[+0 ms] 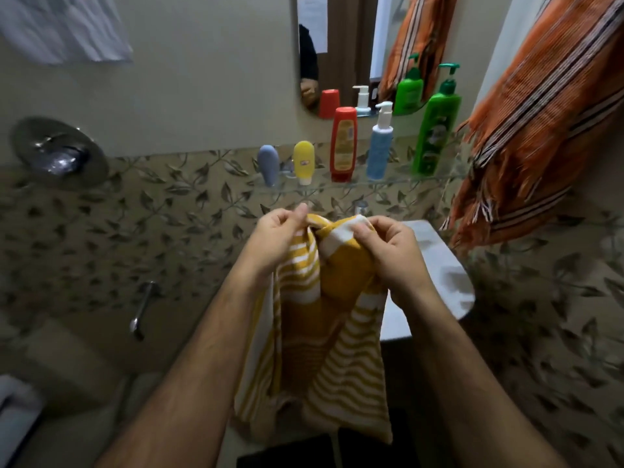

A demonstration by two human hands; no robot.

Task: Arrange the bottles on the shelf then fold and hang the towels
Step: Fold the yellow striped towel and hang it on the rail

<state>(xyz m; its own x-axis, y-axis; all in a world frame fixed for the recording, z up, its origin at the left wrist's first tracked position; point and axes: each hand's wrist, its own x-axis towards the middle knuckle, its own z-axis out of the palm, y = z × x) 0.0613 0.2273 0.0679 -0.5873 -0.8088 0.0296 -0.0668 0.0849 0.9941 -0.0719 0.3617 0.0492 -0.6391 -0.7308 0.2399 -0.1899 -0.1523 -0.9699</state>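
Both hands, left hand (280, 231) and right hand (388, 244), are pinching the yellow towel (324, 332) shut-tight; a loose grip could be dropping it into the sink (445, 265).

I see my left hand (277, 236) and right hand (391, 248) pinching the top edge of a yellow striped towel (324, 332) that hangs between my forearms. Five bottles stand upright along the glass shelf (422, 179), beside an orange towel (540, 140).

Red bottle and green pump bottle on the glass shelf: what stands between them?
In the head view, only the blue pump bottle with a white pump stands between the red bottle and the green pump bottle on the glass shelf.
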